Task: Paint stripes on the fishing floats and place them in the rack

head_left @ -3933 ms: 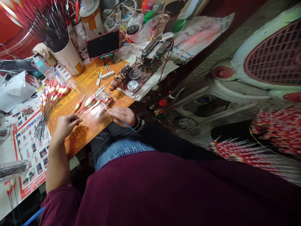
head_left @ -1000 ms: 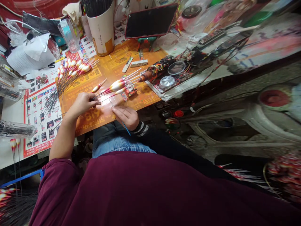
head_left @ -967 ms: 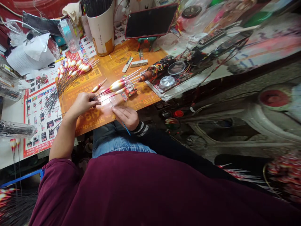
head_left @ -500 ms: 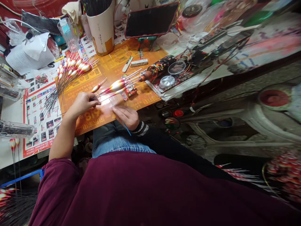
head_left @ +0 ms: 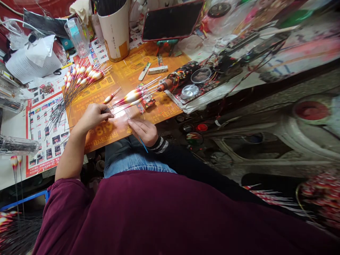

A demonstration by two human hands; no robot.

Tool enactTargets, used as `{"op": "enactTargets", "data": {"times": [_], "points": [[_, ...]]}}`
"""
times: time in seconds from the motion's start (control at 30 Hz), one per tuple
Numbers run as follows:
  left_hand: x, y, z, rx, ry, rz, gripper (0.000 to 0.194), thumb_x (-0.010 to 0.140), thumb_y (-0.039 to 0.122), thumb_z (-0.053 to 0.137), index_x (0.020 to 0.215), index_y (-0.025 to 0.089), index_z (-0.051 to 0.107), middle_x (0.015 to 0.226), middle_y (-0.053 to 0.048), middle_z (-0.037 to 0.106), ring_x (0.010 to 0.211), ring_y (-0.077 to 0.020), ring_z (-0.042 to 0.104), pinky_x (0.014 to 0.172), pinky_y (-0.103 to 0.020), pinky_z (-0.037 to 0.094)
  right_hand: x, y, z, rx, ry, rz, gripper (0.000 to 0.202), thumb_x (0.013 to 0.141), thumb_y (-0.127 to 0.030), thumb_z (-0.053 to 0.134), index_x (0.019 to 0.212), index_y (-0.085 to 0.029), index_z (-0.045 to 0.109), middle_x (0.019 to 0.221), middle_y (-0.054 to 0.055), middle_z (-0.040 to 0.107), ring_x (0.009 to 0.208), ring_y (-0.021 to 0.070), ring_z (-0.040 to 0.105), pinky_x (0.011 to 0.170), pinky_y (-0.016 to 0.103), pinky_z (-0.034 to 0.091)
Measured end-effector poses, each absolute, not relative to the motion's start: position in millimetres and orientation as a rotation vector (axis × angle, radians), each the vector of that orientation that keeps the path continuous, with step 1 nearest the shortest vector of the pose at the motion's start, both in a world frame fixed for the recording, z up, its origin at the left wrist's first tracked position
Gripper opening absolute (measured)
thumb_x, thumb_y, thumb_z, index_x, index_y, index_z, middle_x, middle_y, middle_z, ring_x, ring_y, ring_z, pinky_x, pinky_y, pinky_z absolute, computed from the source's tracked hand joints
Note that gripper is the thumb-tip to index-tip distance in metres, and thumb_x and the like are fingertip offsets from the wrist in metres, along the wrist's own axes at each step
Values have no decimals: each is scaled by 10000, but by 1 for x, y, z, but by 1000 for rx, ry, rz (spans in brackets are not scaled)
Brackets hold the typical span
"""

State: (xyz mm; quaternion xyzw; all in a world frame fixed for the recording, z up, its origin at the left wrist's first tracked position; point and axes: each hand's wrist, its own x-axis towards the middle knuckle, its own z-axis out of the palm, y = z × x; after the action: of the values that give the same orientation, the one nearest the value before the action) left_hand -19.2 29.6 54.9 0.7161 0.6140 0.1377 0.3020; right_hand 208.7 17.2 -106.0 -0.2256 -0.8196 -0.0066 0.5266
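Note:
Over the orange sheet (head_left: 87, 141) on the table, my left hand (head_left: 97, 116) is closed on the thin dark stems of several fishing-float-like pieces (head_left: 134, 96), white, yellow and red. Their pale tips point up and right, toward a brown rounded end on a speckled cylinder (head_left: 184, 72). My right hand (head_left: 145, 131) pinches a thin tool (head_left: 142, 143) with a blue handle, below and right of the stems. Its thin front end points up toward them. A single similar float (head_left: 108, 98) lies just above my left hand.
A bundle of similar floats (head_left: 83, 76) lies at the upper left. Behind stand a white cup (head_left: 114, 35) of dark sticks, a clear glass (head_left: 78, 39) and a phone (head_left: 172, 21) on a stand. Small clear dishes (head_left: 189, 91) sit right of the floats.

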Motion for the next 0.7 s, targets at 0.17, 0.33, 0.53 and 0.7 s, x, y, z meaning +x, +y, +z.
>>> {"op": "enactTargets", "data": {"times": [0.17, 0.33, 0.53, 0.7], "points": [[-19, 29, 55, 1885, 1635, 365, 190, 809, 323, 743, 750, 143, 717, 622, -19, 682, 608, -120, 621, 644, -269, 436, 209, 18, -110, -544, -1966, 26, 385, 950, -153, 584, 1333, -174, 607, 1140, 133, 734, 1111, 235, 703, 960, 414, 634], [-21, 29, 53, 1893, 1628, 382, 191, 802, 325, 742, 744, 146, 714, 625, -17, 684, 609, -121, 620, 628, -265, 429, 208, 17, -106, -560, -1976, -45, 384, 954, -141, 568, 1335, -170, 600, 1123, 129, 740, 1087, 227, 711, 930, 398, 645], [-20, 29, 53, 1885, 1615, 393, 187, 810, 332, 728, 757, 153, 712, 631, -16, 679, 614, -119, 618, 635, -268, 435, 207, 17, -94, -456, -1880, -119, 521, 921, -87, 595, 1434, -125, 511, 1112, 144, 739, 1075, 228, 707, 912, 372, 647], [-18, 28, 57, 1927, 1625, 418, 182, 829, 297, 710, 726, 152, 672, 624, -11, 652, 597, -109, 576, 634, -267, 419, 207, 17, -89, -427, -1868, -148, 495, 932, -101, 583, 1423, -112, 518, 1079, 141, 744, 1048, 226, 716, 881, 368, 660]]}}
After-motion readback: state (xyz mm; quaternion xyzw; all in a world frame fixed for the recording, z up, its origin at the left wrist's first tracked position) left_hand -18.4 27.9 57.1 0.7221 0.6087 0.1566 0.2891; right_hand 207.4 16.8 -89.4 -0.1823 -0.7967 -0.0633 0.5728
